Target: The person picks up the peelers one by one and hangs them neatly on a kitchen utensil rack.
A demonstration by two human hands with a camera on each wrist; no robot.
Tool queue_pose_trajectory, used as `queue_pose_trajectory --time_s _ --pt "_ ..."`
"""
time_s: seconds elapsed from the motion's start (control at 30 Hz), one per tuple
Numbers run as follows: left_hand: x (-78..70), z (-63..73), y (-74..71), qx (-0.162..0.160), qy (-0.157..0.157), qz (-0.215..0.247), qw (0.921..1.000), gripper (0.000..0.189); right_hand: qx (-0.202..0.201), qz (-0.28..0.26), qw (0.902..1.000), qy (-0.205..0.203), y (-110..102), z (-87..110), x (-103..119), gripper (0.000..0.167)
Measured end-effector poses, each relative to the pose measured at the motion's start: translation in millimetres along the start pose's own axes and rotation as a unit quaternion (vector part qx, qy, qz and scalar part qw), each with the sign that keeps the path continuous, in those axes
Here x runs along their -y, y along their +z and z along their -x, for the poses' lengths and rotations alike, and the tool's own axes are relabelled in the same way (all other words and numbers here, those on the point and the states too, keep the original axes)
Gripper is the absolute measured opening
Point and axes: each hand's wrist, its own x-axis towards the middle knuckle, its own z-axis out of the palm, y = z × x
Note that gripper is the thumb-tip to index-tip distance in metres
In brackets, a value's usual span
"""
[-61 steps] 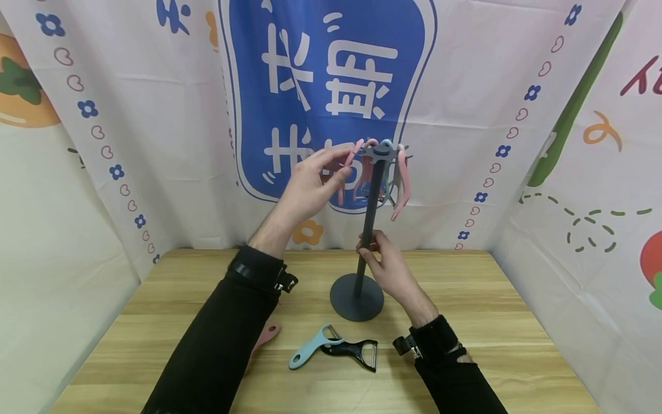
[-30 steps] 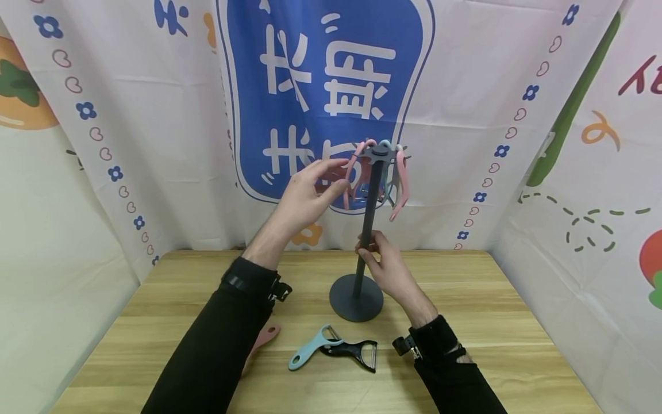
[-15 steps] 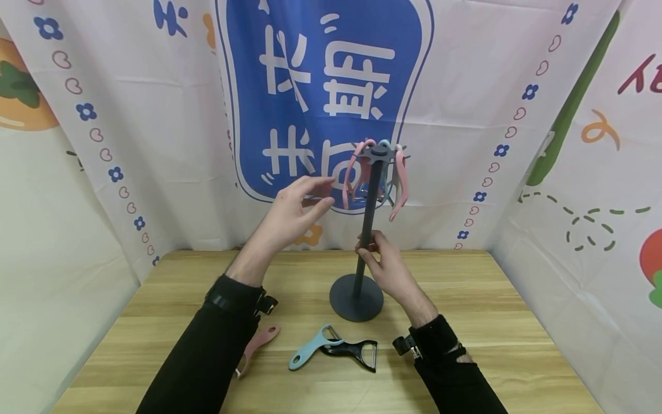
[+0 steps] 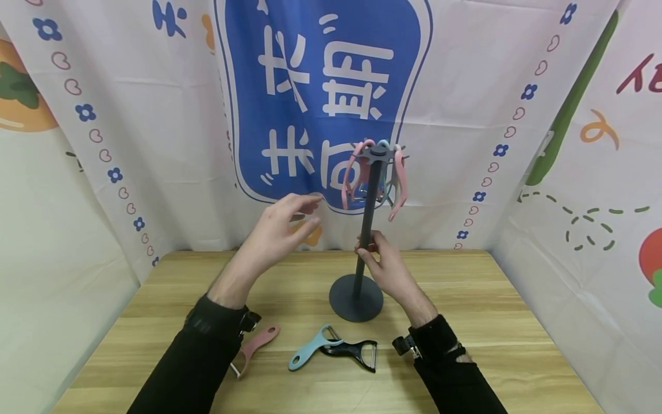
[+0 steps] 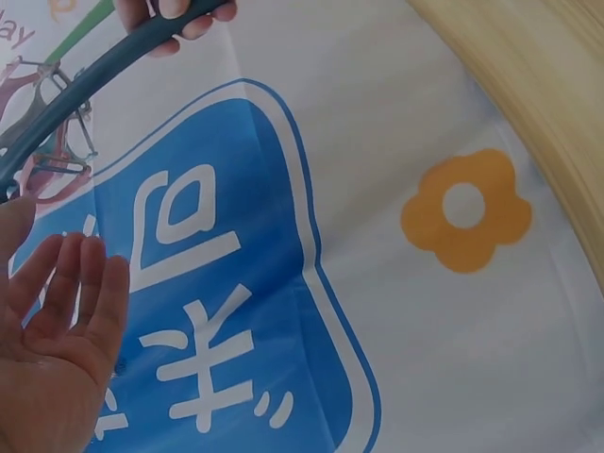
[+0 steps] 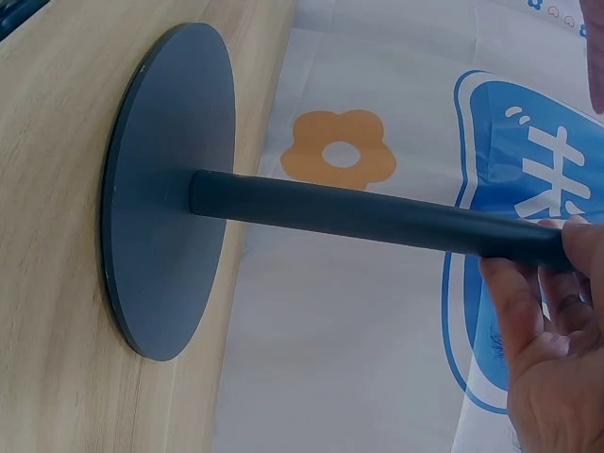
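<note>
A dark grey stand [image 4: 368, 230] with a round base [image 4: 356, 297] rises from the wooden table [image 4: 496, 322]. Pink and blue peelers [image 4: 374, 178] hang from its top hooks. My right hand [image 4: 385, 261] grips the pole [image 6: 377, 219] at mid-height. Left of the pole, in the air, my left hand [image 4: 281, 227] is empty with its fingers [image 5: 71, 283] relaxed and straight. On the table lie a pink peeler [image 4: 253, 347], a light blue peeler [image 4: 312, 347] and a black peeler [image 4: 354, 351].
Printed cloth walls [image 4: 129, 115] close in the table at the back and both sides. The loose peelers lie near the front, between my arms.
My left hand has let go of the peeler at the stand's top and dropped down and to the left, empty. The pink peeler on the table is now uncovered. The right hand stays put.
</note>
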Motion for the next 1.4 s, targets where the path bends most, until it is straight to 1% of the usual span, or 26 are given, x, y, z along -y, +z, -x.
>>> queue_pose_trajectory --time_s 0.13,0.23,0.33,0.5,0.77,1.03,1.27,1.4 --pt "3.9 7.3 0.6 0.008 0.004 -0.029 0.9995 0.049 0.001 0.0 1.0 0.001 0 -0.5 1 0.032" --pt "6.3 13.9 0.7 0.018 0.0 -0.053 0.9985 0.049 0.002 0.001 1.0 0.008 0 -0.7 0 0.032" --pt "8.8 21.1 0.9 0.03 -0.002 -0.076 0.9966 0.048 0.005 -0.002 0.9999 0.014 0 -0.7 0 0.031" --pt "15.0 31.9 3.2 0.048 -0.007 -0.105 0.9933 0.048 0.005 0.002 0.9999 0.012 0 -0.5 0 0.032" --pt "29.1 51.2 5.9 0.072 -0.007 -0.131 0.9888 0.046 0.006 0.004 1.0 0.007 -1 -0.5 0 0.032" --pt "40.5 69.8 8.0 0.107 -0.011 -0.163 0.9808 0.049 0.006 0.004 0.9999 0.01 -1 -0.3 0 0.032" --pt "50.8 80.6 11.0 0.131 -0.012 -0.17 0.9767 0.05 0.005 0.005 0.9998 0.021 1 -1.5 -1 0.032" --pt "57.3 85.7 13.6 0.154 -0.02 -0.17 0.9731 0.049 0.004 0.004 0.9997 0.022 1 -1.7 -1 0.031"
